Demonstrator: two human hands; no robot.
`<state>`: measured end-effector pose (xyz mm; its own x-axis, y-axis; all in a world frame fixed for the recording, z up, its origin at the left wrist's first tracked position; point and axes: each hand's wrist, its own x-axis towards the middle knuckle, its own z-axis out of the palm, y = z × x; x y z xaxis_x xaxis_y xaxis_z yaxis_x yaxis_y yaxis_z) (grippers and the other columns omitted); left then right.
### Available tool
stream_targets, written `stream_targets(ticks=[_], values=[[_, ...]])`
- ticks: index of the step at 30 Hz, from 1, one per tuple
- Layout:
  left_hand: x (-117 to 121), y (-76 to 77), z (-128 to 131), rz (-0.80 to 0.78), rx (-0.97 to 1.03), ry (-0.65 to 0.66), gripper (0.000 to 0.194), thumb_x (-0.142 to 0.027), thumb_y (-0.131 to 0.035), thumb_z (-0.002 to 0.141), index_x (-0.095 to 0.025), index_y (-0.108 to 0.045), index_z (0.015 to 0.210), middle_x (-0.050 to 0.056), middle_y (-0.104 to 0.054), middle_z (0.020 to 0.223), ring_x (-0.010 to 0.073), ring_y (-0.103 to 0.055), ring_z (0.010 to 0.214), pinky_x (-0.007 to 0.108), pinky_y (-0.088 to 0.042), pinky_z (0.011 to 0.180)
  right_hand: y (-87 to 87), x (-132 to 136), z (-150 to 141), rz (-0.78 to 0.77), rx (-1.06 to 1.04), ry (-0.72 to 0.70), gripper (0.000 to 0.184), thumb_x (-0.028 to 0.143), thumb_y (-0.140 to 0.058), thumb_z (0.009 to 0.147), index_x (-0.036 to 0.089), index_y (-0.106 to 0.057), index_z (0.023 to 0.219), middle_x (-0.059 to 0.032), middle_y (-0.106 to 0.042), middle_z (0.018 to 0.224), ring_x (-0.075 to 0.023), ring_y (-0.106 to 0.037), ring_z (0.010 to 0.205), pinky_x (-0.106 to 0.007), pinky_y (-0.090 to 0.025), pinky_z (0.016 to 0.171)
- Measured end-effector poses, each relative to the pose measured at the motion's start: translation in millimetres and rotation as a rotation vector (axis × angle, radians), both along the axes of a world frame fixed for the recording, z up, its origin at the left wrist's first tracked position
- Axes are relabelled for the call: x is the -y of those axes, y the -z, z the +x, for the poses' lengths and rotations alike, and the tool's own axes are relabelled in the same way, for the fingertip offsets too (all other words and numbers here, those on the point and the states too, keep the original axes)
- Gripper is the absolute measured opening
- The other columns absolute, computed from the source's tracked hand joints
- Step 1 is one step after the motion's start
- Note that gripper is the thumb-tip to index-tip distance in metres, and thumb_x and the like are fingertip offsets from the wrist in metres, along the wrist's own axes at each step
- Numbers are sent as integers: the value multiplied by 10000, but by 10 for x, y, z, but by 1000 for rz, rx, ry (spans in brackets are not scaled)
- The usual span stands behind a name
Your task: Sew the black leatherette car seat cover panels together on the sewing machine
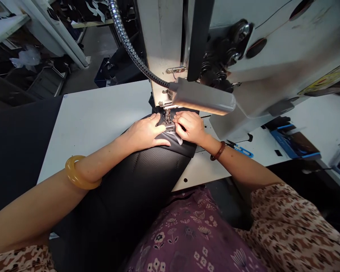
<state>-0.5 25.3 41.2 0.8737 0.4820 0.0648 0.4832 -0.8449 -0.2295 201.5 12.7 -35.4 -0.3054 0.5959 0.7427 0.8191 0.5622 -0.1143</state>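
A white sewing machine (166,37) fills the far middle and right of the scene, its upper parts cut off by the top edge. Below it spreads a white table (99,113). Across the table lies my black sheet (147,173), smooth and leather-like, with a dotted, perforated band. Its long axis slants from near left to far right; the far end points into the machine, under the needle area, and the near end drops over the table's near edge, where it sinks into shadow and I cannot make out its outline. My purple flowered apron (187,234) is near, cut off at the bottom.

A pale lamp (204,96) on a flexible neck lights the spot and hides part of the machine behind it.

My left hand (144,132) lies on the sheet just left of the metal foot (169,124), fingers spread and loosely extended, thumb apart, palm down, clasping nothing. My right hand (191,126) is just right of the foot, fingers curled and thumb drawn close to the forefinger; I cannot tell whether a fold is pinched between them. The needle tip is too small to see.

To the right lie blue snips (243,150). A yellow bangle (73,173) circles my left forearm. A small pale scrap (179,140) shows beneath my right fingers, mostly covered.
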Motion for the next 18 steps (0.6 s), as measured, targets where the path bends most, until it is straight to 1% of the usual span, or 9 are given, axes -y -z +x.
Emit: stream_targets(ticks=[3,9,12,15,18], values=[[-6,18,-2,7,11,-3,581,-602,-454,841,-185,-570,1228,190,-549,1186,281,-571,1077,357,-508,858,6,-4,-8,56,-11,-18,238,191,-439,841,147,-668,794,-54,-697,807,-166,-638,839,-284,-475,742],[-13,31,10,13,-11,1,573,-602,-449,843,-156,-613,1162,207,-557,1170,294,-572,1070,364,-513,835,-8,-17,-17,-39,0,6,252,211,-423,851,158,-666,805,-69,-692,821,-186,-630,873,-307,-477,755],[-17,34,7,17,-17,6,570,-599,-462,838,-142,-625,1138,216,-560,1170,300,-575,1070,371,-514,835,-4,-20,-16,-35,-6,-2,247,210,-429,847,158,-668,812,-67,-690,825,-186,-629,872,-305,-476,755],[-23,56,-7,30,6,19,588,-610,-448,839,-144,-614,1158,215,-556,1188,306,-573,1079,382,-513,844,13,-19,-10,-27,-13,9,239,218,-438,846,161,-665,802,-65,-687,812,-189,-630,886,-306,-470,749],[-25,75,-16,40,31,34,606,-619,-427,842,-144,-605,1175,219,-551,1200,309,-579,1075,385,-516,842,25,-18,1,-66,-14,20,239,234,-435,854,166,-657,793,-67,-687,834,-194,-624,918,-316,-460,765]])
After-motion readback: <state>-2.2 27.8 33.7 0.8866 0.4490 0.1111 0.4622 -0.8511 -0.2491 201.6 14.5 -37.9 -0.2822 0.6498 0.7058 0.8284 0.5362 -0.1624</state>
